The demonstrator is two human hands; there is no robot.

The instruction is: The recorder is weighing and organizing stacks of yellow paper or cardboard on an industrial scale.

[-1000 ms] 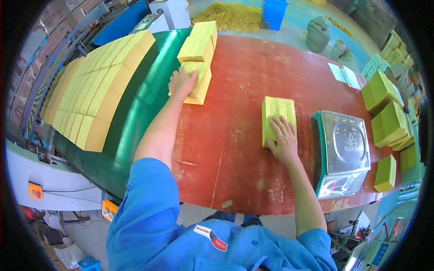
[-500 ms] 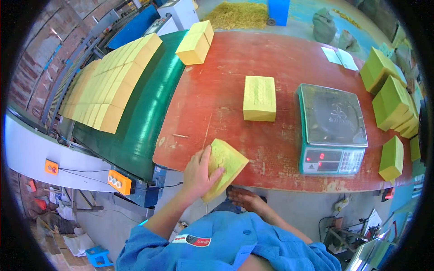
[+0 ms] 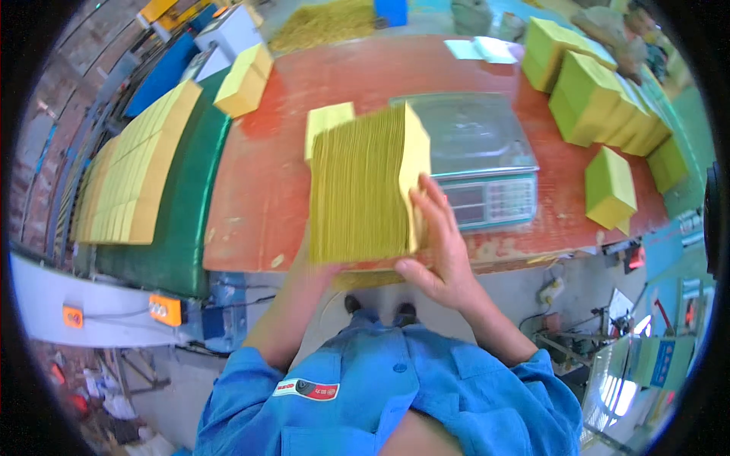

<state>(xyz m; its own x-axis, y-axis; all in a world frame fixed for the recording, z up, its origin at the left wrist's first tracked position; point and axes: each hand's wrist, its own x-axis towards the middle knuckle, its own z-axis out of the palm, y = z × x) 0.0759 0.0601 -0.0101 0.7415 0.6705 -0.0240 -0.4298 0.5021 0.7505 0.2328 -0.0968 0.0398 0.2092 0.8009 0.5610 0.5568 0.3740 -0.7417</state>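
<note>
One right hand spreads against the side of the raised stack; the left hand is blurred, and I cannot tell its grip. I see the stack before the scale, partly hiding the desk.

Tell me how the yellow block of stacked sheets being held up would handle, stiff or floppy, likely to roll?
The yellow block shows many thin layered edges, so sheets might slip or fan out if gripped loosely. Squeezed together, that dense stack would probably feel fairly stiff. Its boxy shape suggests it's unlikely to roll.
</note>
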